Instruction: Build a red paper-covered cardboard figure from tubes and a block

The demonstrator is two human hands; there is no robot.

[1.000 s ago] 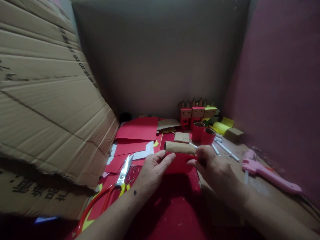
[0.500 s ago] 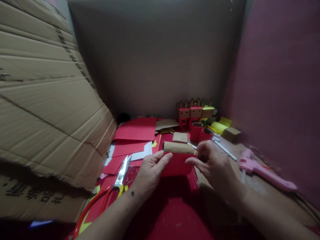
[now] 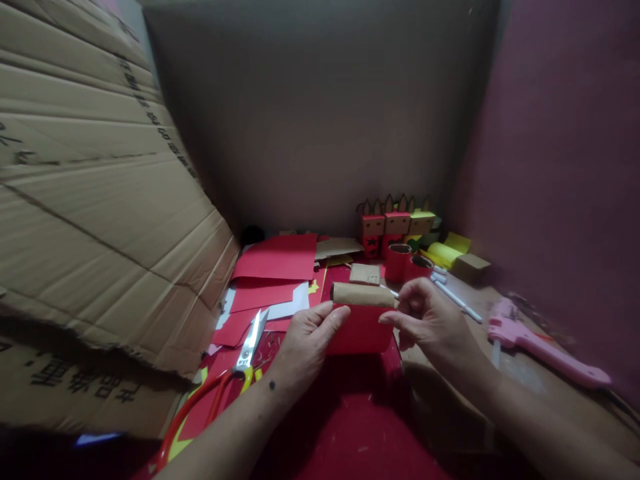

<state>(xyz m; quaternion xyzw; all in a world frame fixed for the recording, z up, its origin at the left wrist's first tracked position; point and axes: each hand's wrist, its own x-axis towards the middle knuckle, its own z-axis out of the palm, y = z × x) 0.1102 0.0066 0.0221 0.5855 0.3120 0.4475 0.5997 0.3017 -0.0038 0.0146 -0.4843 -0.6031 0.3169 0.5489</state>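
A brown cardboard tube lies level along the top of a sheet of red paper, which hangs below it. My left hand is closed on the tube and paper at their left end, thumb on the near side. At the right end, my right hand pinches the edge of the red paper between thumb and fingers; its fingertips are partly hidden. Scissors with red and yellow handles lie beside my left forearm, blades pointing away. Past the tube sits a small cardboard piece.
Two red-wrapped tubes stand behind my right hand, with three eared paper figures farther back. A pink glue gun and a white pen lie right. Red sheets lie left, beside a large cardboard panel.
The whole view has shifted slightly, so things appear a little farther right. Both hands keep hold of the tube and red paper; the right fingers have shifted slightly at the paper's edge.
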